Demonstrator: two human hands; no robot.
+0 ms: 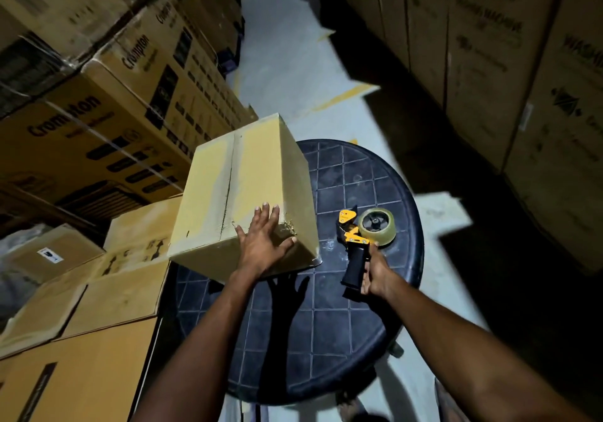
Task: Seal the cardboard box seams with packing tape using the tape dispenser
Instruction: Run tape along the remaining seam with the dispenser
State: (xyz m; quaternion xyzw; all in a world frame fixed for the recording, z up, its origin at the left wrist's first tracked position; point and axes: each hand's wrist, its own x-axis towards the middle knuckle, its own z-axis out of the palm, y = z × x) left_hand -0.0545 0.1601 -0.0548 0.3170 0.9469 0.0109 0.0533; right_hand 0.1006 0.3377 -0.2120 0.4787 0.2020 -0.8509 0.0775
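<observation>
A plain cardboard box (241, 189) stands on the left part of a dark round table (329, 320), its top flaps closed with a centre seam running away from me and tape along it. My left hand (262, 240) lies flat on the box's near top edge, fingers spread. To the right of the box lies a yellow and black tape dispenser (359, 242) with a roll of clear tape. My right hand (375, 273) is wrapped around its black handle, low over the table.
Printed cartons (107, 111) are stacked high on the left. Lower boxes (107, 291) sit right against the table's left side. Tall appliance cartons (509, 62) line the right. A grey aisle floor (287, 46) with yellow marks runs ahead.
</observation>
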